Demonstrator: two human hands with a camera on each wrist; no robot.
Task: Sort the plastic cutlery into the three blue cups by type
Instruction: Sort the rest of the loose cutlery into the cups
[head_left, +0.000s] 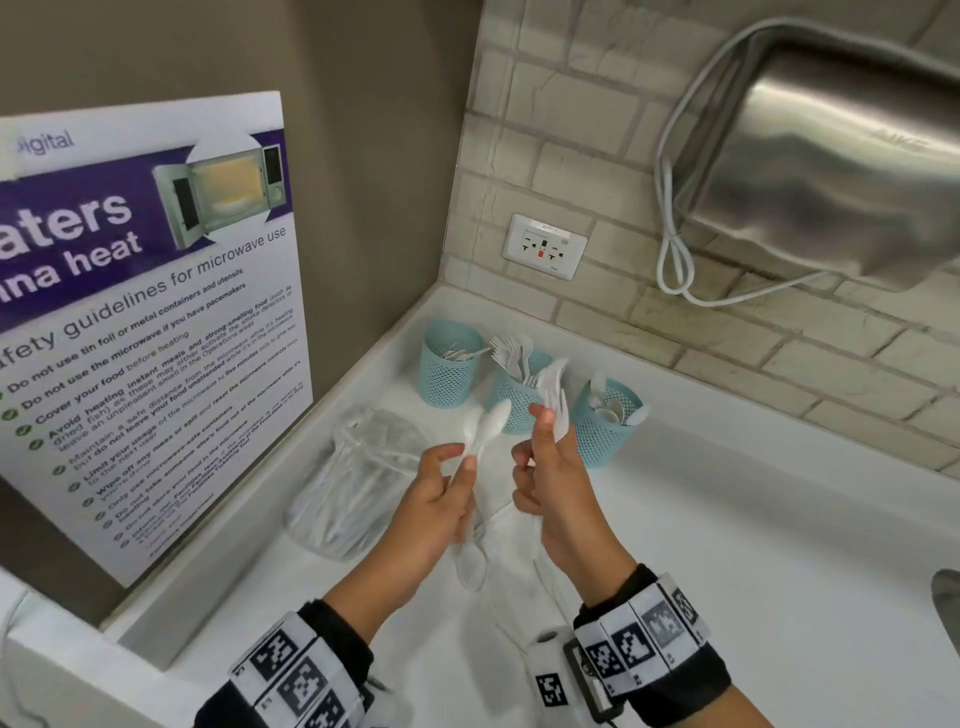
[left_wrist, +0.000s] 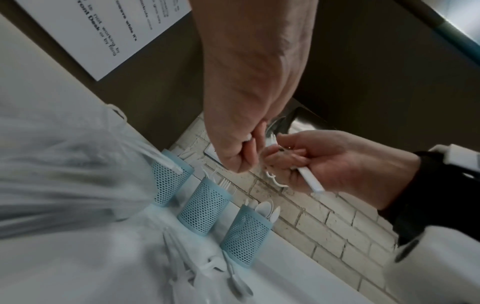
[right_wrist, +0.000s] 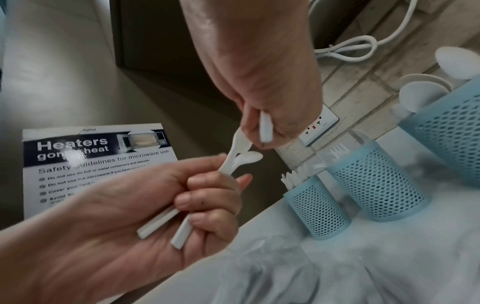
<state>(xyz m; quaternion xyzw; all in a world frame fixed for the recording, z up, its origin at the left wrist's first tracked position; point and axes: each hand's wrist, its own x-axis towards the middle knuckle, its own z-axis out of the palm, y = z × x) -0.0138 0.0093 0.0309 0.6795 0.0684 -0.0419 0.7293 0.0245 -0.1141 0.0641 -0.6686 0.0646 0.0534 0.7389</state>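
While both hands hover before the three blue cups (head_left: 524, 395), the left hand (head_left: 441, 499) grips spoons (head_left: 488, 428) and the right hand (head_left: 550, 467) pinches forks (head_left: 553, 395), presumably pre-sorted for dropping.

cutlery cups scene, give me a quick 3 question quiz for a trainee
1. True or false: the left hand holds white spoons.
2. Multiple choice: which blue cup has forks standing in it? A) left cup B) middle cup C) right cup
3. Fill in: the clear plastic bag lies on the counter to the ___ of the hands, in the head view.

Key: 1 true; 2 B; 3 left. The right hand grips fork-like white cutlery near the middle cup.
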